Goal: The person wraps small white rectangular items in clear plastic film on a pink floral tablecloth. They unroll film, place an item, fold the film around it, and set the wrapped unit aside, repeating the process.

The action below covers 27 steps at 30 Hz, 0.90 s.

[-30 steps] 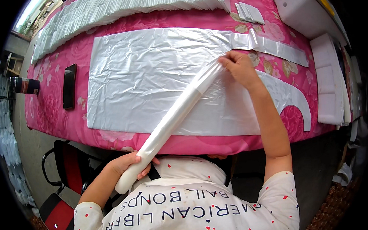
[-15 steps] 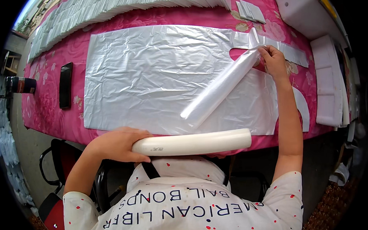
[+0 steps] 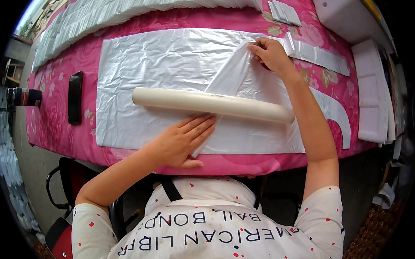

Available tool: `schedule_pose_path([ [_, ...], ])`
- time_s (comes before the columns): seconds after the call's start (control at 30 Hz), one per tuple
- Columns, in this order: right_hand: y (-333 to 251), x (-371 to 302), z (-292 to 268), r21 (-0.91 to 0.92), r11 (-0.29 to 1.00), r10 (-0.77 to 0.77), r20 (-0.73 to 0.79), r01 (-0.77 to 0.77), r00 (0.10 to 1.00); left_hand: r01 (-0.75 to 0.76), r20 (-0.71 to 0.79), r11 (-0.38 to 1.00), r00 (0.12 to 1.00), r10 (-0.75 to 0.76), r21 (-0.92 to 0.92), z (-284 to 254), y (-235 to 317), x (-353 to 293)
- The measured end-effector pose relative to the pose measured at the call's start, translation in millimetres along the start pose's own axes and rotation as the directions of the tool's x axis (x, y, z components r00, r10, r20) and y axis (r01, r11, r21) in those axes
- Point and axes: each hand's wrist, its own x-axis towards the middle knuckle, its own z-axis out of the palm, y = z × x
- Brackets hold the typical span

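Note:
My left hand (image 3: 186, 138) lies flat with fingers stretched on a stack of white plastic bags (image 3: 135, 58), near the table's front edge. Just beyond its fingertips a white plastic pipe (image 3: 211, 103) lies slantwise across the bags, touched by neither hand's grip. My right hand (image 3: 270, 52) pinches the edge of a thin plastic bag (image 3: 230, 73) at the far right of the stack. From that pinch the bag runs down to the left, toward and under the pipe. Part of the stack's right side is hidden by my right forearm.
A pink flowered cloth (image 3: 50, 127) covers the table. Along the far edge stands a long row of folded white packets (image 3: 142, 12), with a few more packets (image 3: 284, 12) to its right. A black phone (image 3: 75, 97) and a dark jar (image 3: 24, 96) are at left; white foam boxes (image 3: 371, 92) stand at right.
The pipe has gone from my left hand at the front edge onto the bags. That hand now rests flat there. My right hand has moved left with the bag, which is now spread wider.

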Motion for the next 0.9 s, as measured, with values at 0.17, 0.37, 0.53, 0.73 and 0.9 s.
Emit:
schedule_pose_path([
  [0.17,-18,-28,20,-0.296,0.907,-0.378,-0.255,0.300,0.890,0.123,0.059,0.992,0.991,-0.124,0.015,16,21,-2],
  [0.37,-25,-138,72,-0.493,0.647,-0.565,0.202,0.582,0.800,0.246,-0.014,0.968,0.969,-0.245,0.052,36,60,5],
  [0.53,-8,-141,44,-0.651,0.614,-0.509,0.105,0.446,0.854,0.271,-0.002,0.962,0.963,-0.271,0.046,40,69,5],
  [0.73,34,-125,-40,-0.719,0.685,-0.418,-0.254,0.118,0.872,0.024,0.075,0.992,0.997,-0.014,-0.125,23,38,0],
  [0.9,-2,-165,-1,-0.552,0.714,-0.480,0.062,0.431,0.875,0.000,0.105,1.000,0.994,0.001,-0.013,28,39,-5],
])
